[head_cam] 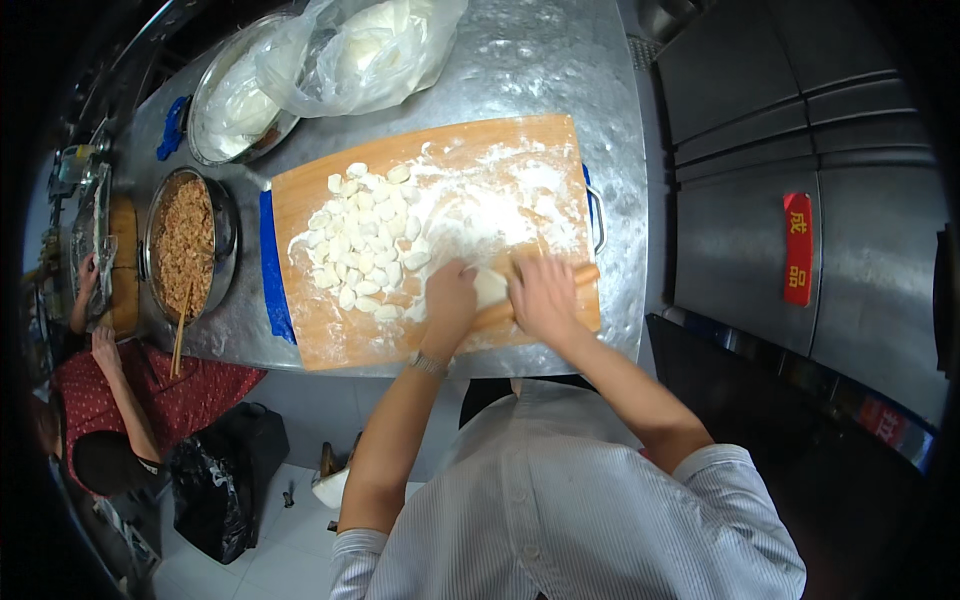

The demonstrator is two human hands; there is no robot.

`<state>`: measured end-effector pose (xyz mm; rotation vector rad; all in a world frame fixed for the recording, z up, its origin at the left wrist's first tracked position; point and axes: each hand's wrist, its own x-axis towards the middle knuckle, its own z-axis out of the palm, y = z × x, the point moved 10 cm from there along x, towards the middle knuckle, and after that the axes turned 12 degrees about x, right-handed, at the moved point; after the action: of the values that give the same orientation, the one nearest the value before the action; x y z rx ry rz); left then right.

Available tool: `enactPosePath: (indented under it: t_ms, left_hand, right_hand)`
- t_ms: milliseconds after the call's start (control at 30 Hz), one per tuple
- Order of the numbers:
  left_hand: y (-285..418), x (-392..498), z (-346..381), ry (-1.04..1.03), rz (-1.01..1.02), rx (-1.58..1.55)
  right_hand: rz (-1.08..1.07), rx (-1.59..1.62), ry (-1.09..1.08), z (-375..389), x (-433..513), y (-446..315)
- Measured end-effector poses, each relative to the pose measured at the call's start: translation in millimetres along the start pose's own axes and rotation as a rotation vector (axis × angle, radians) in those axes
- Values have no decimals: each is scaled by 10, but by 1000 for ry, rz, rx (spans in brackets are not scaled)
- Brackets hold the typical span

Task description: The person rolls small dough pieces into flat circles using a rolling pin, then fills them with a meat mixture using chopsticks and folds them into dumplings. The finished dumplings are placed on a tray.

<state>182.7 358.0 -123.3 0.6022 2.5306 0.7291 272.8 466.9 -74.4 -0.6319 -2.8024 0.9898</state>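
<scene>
A flat piece of white dough (491, 289) lies near the front edge of a floured wooden board (510, 135), between my two hands. My left hand (452, 292), blurred by motion, grips its left side, with the fingertips partly hidden. The palm of my right hand (546, 292) presses down on a wooden rolling pin (587, 274), whose right end sticks out past the fingers. To the left of my left hand, many small flattened dough pieces (367, 225) are heaped in flour. Loose flour (487, 214) covers the board's middle and right.
Left of the board stands a metal bowl of minced filling (184, 225) with chopsticks (180, 334). Behind are a metal basin (199, 135) and a plastic bag with white contents (367, 60). Another person in a red patterned top (142, 405) works at the far left.
</scene>
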Motion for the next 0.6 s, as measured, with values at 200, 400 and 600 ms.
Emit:
enactPosePath:
  t_ms: [200,400,600]
  left_hand:
    - [-209,-428,125,-25,-18,-121]
    - [120,-83,180,-199,85,132]
    - [-492,-514,-38,-312,-435,-1081]
  right_hand:
    - [-264,-77,243,-143,-415,-229]
    - [-39,16,30,234,-127,90]
    - [-185,96,-104,102,-862,127]
